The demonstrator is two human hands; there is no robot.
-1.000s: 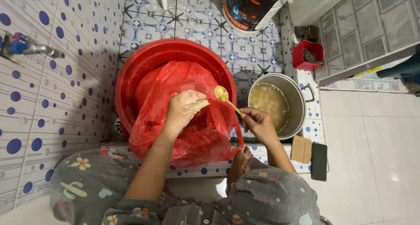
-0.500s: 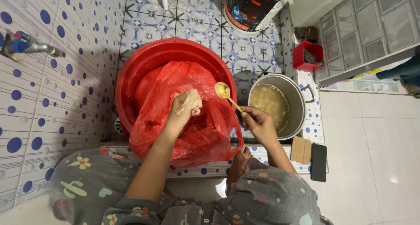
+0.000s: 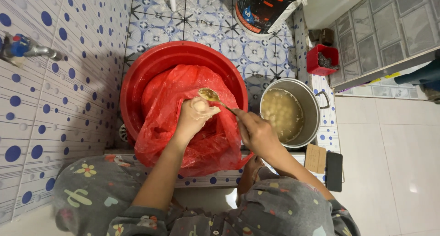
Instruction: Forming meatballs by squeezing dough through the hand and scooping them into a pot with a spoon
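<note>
A red plastic bag (image 3: 181, 94) fills a large red basin (image 3: 151, 64) on the tiled floor. My left hand (image 3: 195, 116) is over the bag, closed around a pale lump of dough (image 3: 200, 106). My right hand (image 3: 256, 133) grips the handle of a metal spoon (image 3: 210, 95). The spoon's bowl sits just above the dough at my left hand's fingertips. To the right of the basin stands a steel pot (image 3: 316, 105) with murky liquid and several pale balls in it.
A dark bucket (image 3: 263, 9) stands at the back. A small red box (image 3: 321, 59) sits near the glass-block wall. A phone (image 3: 333, 171) and a cardboard piece (image 3: 315, 158) lie by the pot. A tap (image 3: 27, 48) juts from the left wall.
The spoon has swung left from near the pot to my left hand. My left hand has closed more around the dough.
</note>
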